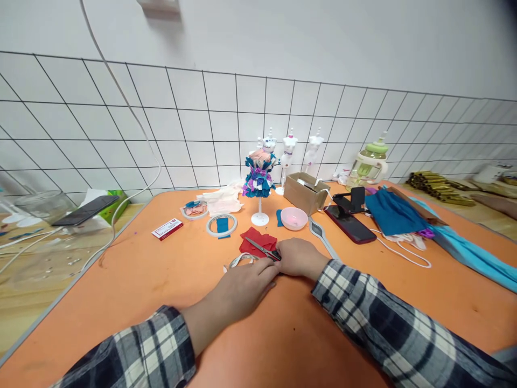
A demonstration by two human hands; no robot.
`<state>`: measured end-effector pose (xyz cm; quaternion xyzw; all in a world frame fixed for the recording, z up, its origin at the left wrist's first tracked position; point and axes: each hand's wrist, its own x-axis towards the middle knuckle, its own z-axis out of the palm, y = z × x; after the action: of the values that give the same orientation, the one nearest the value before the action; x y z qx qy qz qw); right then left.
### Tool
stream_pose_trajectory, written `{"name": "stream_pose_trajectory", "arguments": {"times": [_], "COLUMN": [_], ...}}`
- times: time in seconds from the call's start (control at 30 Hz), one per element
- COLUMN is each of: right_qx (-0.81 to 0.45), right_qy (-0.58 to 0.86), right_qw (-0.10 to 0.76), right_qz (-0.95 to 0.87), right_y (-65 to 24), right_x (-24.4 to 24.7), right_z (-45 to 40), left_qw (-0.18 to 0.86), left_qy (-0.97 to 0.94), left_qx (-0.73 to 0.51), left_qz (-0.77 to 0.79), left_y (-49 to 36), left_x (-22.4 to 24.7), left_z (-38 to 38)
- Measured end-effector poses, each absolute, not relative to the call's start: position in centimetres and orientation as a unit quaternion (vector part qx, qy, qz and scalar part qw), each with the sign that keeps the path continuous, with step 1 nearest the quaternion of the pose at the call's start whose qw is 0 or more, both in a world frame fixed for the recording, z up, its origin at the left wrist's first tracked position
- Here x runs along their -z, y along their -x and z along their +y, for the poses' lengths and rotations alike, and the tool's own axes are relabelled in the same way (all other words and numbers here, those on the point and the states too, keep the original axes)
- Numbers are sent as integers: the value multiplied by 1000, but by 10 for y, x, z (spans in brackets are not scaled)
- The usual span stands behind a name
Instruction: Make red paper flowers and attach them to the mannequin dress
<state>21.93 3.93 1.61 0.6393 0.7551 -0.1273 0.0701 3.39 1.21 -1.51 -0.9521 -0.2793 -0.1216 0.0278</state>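
My right hand [299, 258] is closed at the handles of small scissors [258, 247], whose blades lie over red paper pieces [252, 235] and point up-left. My left hand [247, 286] lies just left of it, fingers together and reaching to the scissor handles; what is under its fingertips is hidden. Beside my left fingers is a roll of white tape [241, 260]. Behind the red paper stands a small dress form [259, 180] wearing a blue, purple and pink ruffled dress. A pink bowl [294, 218] sits to the right of its base.
On the orange table [141, 280] are a red-white box [167, 229], a white ring [209, 233] over blue paper, a cardboard box [305, 195], a dark phone [350, 224], blue cloth [393, 211] and a green-lidded bottle [365, 168]. White mannequins [289, 148] stand behind.
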Motion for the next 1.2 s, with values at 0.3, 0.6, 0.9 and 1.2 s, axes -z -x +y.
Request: {"name": "stream_pose_trajectory", "arguments": {"times": [0.3,0.6,0.9,1.2], "right_qx": [156,154,244,231], "right_qy": [-629,-644,-603,-614], "right_qw": [54,-12,-50,-108], "right_qz": [759,750,758,747], "right_y": [-224,-219,-235,-231], "right_x": [-14,-10,-5,-3], "right_z": [41,35,43,37], "left_qw": [135,144,141,175], "left_qy": [961,966,965,962], "left_qx": [90,72,114,25], "left_qz": [-224,-204,-190,-207], "left_y": [-38,-29,-27,-19], "left_x": [9,7,6,9], "left_z": [18,26,23,31]}}
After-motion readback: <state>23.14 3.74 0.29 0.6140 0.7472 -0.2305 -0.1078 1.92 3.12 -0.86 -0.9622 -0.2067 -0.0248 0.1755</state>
